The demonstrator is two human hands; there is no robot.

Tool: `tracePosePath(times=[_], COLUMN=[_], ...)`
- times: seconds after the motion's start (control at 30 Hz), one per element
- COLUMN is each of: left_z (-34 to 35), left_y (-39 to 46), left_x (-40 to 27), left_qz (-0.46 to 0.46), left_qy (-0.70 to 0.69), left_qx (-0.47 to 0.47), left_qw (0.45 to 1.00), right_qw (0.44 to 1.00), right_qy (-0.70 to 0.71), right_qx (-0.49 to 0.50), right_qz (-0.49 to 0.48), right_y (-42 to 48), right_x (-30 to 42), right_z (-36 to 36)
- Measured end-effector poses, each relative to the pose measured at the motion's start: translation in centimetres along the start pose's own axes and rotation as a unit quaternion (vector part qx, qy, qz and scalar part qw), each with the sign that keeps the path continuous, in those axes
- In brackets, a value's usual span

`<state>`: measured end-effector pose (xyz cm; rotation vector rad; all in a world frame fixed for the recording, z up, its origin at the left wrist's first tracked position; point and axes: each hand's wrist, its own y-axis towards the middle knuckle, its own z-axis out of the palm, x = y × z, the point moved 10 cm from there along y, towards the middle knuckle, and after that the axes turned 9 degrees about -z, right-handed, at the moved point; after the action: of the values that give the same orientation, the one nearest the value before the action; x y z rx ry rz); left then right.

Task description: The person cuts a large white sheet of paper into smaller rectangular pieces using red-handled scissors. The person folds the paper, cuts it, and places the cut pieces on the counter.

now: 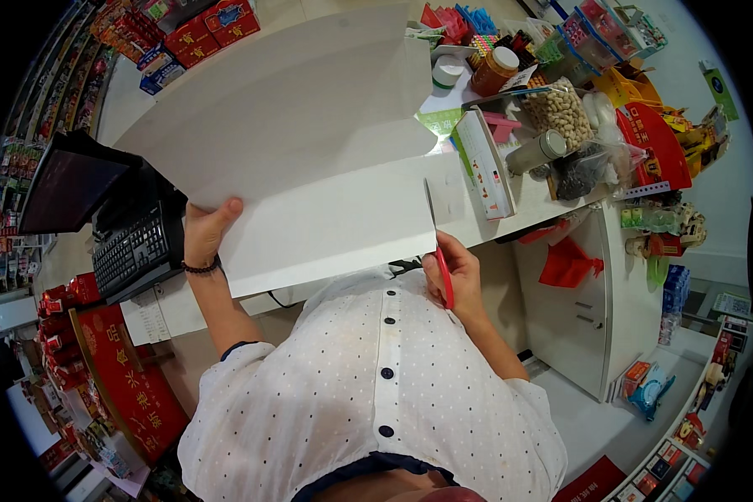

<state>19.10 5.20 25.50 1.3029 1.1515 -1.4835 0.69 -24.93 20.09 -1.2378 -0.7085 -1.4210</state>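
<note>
A large sheet of white cardboard (326,219), creased lengthwise, spreads over the counter in front of me. My left hand (210,229), with a dark bead bracelet at the wrist, grips its left edge, thumb on top. My right hand (455,273) holds a pair of scissors (443,276) with red handles at the sheet's near right corner. The blades point away from me along the right edge; whether they are parted is hard to tell. The far right part of the sheet has a notched edge.
Left of the sheet stand a black keyboard (132,254) and a monitor (69,182). To the right are a narrow white box (484,166), a metal flask (536,152), a bag of peanuts (558,113) and a lidded jar (494,72). Red boxes (210,31) stand beyond the sheet.
</note>
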Motion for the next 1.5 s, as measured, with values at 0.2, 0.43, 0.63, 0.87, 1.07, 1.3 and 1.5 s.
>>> tracePosePath(times=[0.2, 0.43, 0.63, 0.87, 1.07, 1.3, 1.5], left_z=[-0.6, -0.1, -0.2, -0.3, -0.7, -0.1, 0.2], left_y=[0.4, 0.4, 0.3, -0.1, -0.1, -0.3, -0.4], left_x=[0.8, 0.9, 1.5, 1.1, 1.9, 1.6, 2.3], left_qz=[0.002, -0.005, -0.024, -0.011, -0.029, -0.03, -0.043], left_qy=[0.046, 0.021, 0.027, 0.04, 0.042, 0.009, 0.003], left_qx=[-0.003, 0.011, 0.026, 0.008, 0.022, 0.027, 0.038], left_qw=[0.999, 1.0, 0.999, 0.999, 0.998, 0.999, 0.998], right_qw=[0.999, 0.996, 0.997, 0.998, 0.998, 0.999, 0.998], right_qy=[0.029, -0.047, -0.017, 0.034, -0.005, -0.017, -0.002], right_qx=[0.011, 0.041, 0.028, 0.017, 0.019, 0.018, 0.022], right_qz=[-0.022, -0.067, -0.07, -0.045, -0.059, -0.048, -0.065], right_y=[0.2, 0.4, 0.4, 0.3, 0.4, 0.6, 0.8], right_x=[0.6, 1.2, 0.7, 0.1, 0.4, 0.3, 0.3], right_z=[0.3, 0.1, -0.2, 0.2, 0.2, 0.1, 0.0])
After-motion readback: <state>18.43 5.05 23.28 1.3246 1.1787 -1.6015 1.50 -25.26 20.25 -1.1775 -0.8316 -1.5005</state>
